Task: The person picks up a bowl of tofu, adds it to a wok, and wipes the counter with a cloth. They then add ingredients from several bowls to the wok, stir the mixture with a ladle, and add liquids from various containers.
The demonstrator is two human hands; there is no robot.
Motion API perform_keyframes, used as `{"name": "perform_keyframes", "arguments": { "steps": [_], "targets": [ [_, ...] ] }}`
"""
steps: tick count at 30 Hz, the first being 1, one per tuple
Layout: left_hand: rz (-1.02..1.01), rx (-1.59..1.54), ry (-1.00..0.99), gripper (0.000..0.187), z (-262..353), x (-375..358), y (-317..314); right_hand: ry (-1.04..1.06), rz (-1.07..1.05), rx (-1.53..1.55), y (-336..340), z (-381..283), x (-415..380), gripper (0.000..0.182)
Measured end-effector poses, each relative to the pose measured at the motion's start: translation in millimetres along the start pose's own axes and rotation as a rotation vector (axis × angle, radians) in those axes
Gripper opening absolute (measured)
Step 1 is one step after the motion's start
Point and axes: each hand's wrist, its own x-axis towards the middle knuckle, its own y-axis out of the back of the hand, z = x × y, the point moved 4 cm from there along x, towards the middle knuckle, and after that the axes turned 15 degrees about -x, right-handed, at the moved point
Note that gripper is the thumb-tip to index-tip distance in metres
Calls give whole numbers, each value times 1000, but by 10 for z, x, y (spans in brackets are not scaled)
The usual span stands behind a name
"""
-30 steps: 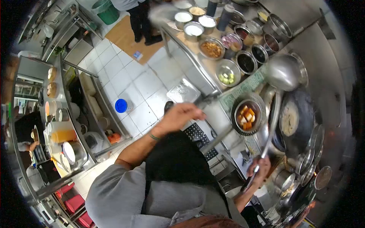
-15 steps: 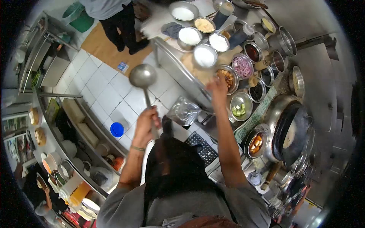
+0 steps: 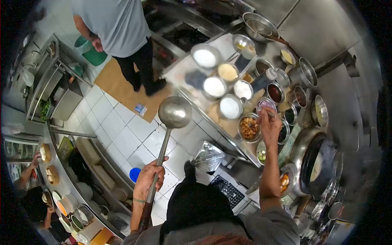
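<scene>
My left hand (image 3: 150, 179) is wrapped round the long handle of a metal ladle (image 3: 174, 112), whose round bowl is raised above the floor tiles. Over the counter, my right hand (image 3: 269, 124) is closed on what looks like a thin metal handle; its lower end is hidden. The fingers are at a bowl of chopped purple onion (image 3: 265, 102), partly covering it. Just left of that hand stands a bowl of browned chunks (image 3: 248, 126). A bowl of green pieces (image 3: 261, 152) is partly hidden by my right forearm.
Several bowls of white powder (image 3: 230, 107) and sauce bottles (image 3: 263, 79) crowd the counter. At the right sits a dark wok (image 3: 313, 163) with haze around it. A co-worker (image 3: 116, 28) stands on a brown floor mat (image 3: 118, 87). Bamboo steamers (image 3: 52, 174) line the left shelf.
My right hand has moved from the bowl of browned chunks to the chopped onion bowl. The ladle has shifted slightly right and lower in view. The camera view has shifted too.
</scene>
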Motion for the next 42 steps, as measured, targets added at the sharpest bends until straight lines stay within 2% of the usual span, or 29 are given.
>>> {"name": "perform_keyframes", "arguments": {
  "steps": [1,2,5,9,16,22,26,31,35,36,39,42],
  "targets": [
    [-19,-9,-5,47,21,-6,-20,-19,-15,-66,13,17,21,23],
    [-7,7,-18,47,49,-19,-36,33,-13,-26,1,28,53,25],
    [25,29,-53,48,120,-59,-120,-16,33,71,-39,50,142,29],
    [20,26,-126,49,193,-34,-219,18,39,107,-333,-34,336,31],
    [5,18,-139,49,282,26,-393,-60,-30,345,-1142,510,792,26],
    [-27,56,-142,49,355,71,-535,-127,-5,369,-1426,737,836,27],
    [-15,121,-156,48,411,193,-712,-246,13,475,-1439,819,862,30],
    [-49,187,-106,47,406,530,-855,-240,36,652,-1120,852,878,33],
    [-102,180,-34,46,276,858,-1017,-172,3,778,-660,298,842,33],
    [-105,172,-31,45,234,944,-1060,-94,-1,737,-598,166,861,31],
    [-139,93,16,45,178,1037,-1120,91,68,338,-727,282,1183,29],
    [-159,54,42,45,181,934,-1064,88,74,65,-972,514,1428,26]
  ]
}}
